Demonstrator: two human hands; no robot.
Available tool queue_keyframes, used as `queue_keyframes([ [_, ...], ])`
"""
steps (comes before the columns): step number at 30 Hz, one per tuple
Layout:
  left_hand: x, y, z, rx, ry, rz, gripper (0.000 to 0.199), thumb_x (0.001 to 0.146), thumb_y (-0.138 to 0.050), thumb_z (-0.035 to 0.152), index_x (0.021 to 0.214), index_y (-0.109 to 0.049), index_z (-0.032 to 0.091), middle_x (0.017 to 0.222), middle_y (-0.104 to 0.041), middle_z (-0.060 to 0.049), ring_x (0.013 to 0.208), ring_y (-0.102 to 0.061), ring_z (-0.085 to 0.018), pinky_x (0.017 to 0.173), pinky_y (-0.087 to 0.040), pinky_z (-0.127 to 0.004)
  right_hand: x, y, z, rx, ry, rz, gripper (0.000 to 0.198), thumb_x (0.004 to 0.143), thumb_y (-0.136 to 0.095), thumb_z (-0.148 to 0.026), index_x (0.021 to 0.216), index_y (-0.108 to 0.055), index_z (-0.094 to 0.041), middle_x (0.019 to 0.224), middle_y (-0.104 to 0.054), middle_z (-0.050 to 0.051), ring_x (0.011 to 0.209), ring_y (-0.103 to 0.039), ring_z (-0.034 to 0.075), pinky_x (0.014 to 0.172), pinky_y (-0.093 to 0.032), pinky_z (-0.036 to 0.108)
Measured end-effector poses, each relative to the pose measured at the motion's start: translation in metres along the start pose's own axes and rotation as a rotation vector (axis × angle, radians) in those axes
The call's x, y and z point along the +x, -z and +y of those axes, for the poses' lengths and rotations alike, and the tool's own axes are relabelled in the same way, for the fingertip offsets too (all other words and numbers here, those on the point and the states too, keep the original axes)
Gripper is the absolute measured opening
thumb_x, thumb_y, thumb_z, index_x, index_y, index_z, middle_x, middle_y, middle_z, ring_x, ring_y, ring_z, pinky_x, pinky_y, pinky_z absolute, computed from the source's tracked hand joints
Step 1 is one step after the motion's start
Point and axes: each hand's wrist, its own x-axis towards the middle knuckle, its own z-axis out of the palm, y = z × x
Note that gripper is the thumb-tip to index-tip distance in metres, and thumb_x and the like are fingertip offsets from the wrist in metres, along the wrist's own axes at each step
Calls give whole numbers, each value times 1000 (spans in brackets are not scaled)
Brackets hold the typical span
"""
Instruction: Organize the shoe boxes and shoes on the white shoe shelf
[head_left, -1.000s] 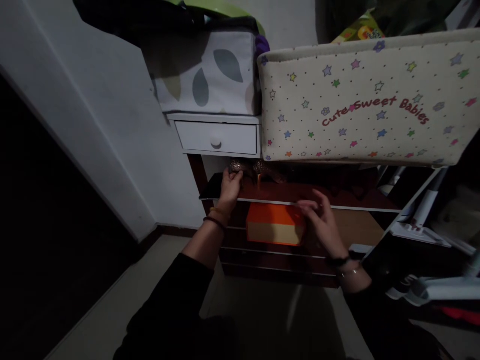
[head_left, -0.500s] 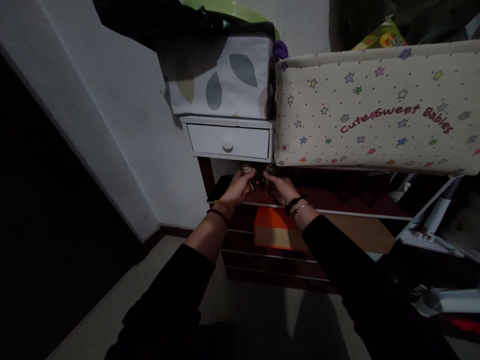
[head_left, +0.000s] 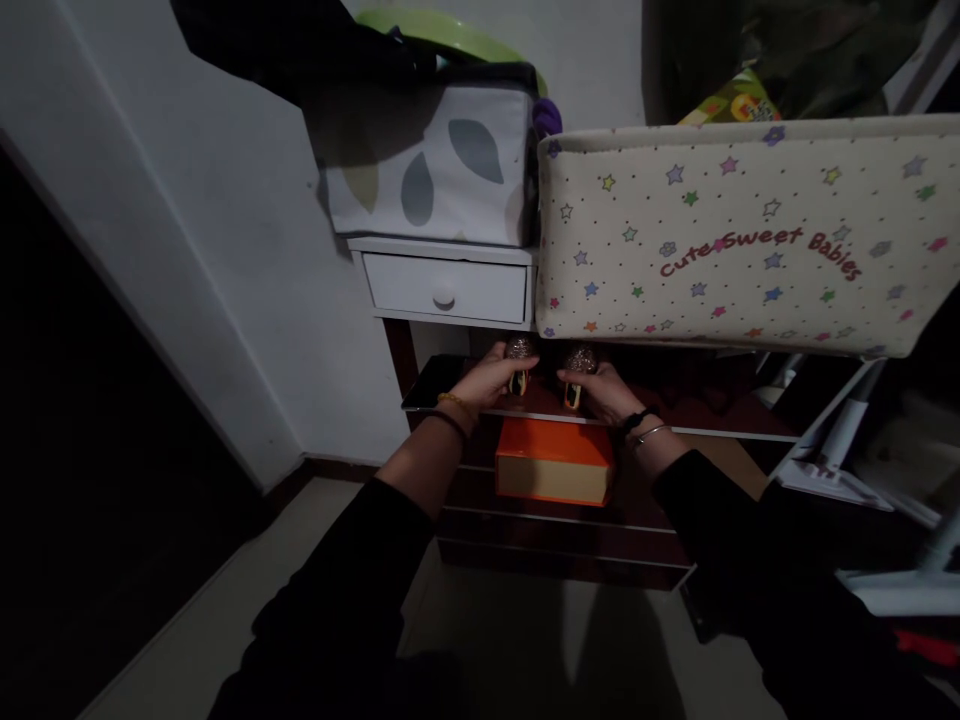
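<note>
Glittery shoes (head_left: 580, 359) point lengthwise inward; left hand (head_left: 489, 379) and right hand (head_left: 606, 391) each pinch one.

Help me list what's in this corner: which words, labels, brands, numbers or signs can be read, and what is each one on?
"Cute Sweet Babies": red print on the front of the cream bin.
Green packet above the bin's rim: lettering too small and blurred to read.
Sparkly things at the left hand and right hand: nothing readable.
No other readable text.
</note>
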Motion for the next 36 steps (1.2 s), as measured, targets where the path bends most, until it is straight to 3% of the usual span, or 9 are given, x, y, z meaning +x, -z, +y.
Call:
queue_keyframes([
  [6, 5, -25, -12, -119, -180, 72, 43, 67, -86, 14, 96, -54, 19, 89, -69, 0, 79, -67, -15, 83, -55, -32, 1, 12, -5, 24, 87, 33, 48, 46, -98, -29, 85, -72, -20, 81, -76, 0, 75, -67, 18, 78, -56, 34],
  [12, 10, -42, -13, -138, -227, 119, 45, 62, -84, 10, 95, -55, 18, 90, -70, -1, 78, -66, -15, 80, -52, -31, 3, 10, 0, 19, 125, 43, 44, 48, -97, -33, 81, -71, -17, 77, -73, 0, 71, -65, 17, 76, -54, 33],
  [16, 7, -39, -15, -79, -181, 149, 48, 62, -90, 17, 93, -53, 20, 84, -68, 1, 72, -65, -15, 76, -52, -31, 4, 5, 10, 20, 123, 46, 45, 52, -95, -37, 84, -69, -19, 78, -73, 1, 72, -66, 17, 77, -54, 34],
  [21, -2, -34, -19, -57, -207, 104, 51, 63, -92, 26, 96, -54, 20, 87, -69, 1, 77, -65, -14, 77, -54, -29, 0, 0, 13, 12, 160, 0, 52, 53, -96, -36, 94, -67, -22, 90, -74, 0, 85, -68, 18, 89, -55, 35],
  [25, -10, -27, -23, -65, -213, 29, 58, 63, -93, 29, 108, -57, 21, 94, -72, -1, 88, -68, -16, 87, -56, -32, -7, 2, 10, 27, 158, -27, 64, 59, -95, -38, 113, -63, -26, 107, -74, 1, 97, -69, 19, 96, -55, 36],
  [28, -12, -21, -27, -81, -194, -5, 65, 65, -92, 28, 120, -56, 23, 102, -73, -3, 92, -70, -17, 90, -58, -34, -11, 5, 10, 22, 146, 21, 79, 55, -96, -37, 123, -58, -29, 115, -73, 1, 103, -68, 20, 98, -54, 36],
  [36, -14, -17, -30, -54, -154, -53, 70, 73, -89, 34, 131, -53, 24, 121, -71, -9, 89, -73, -18, 79, -63, -34, -11, 9, 19, -19, 136, -16, 75, 59, -95, -41, 121, -56, -27, 114, -73, 2, 97, -69, 18, 94, -56, 36],
])
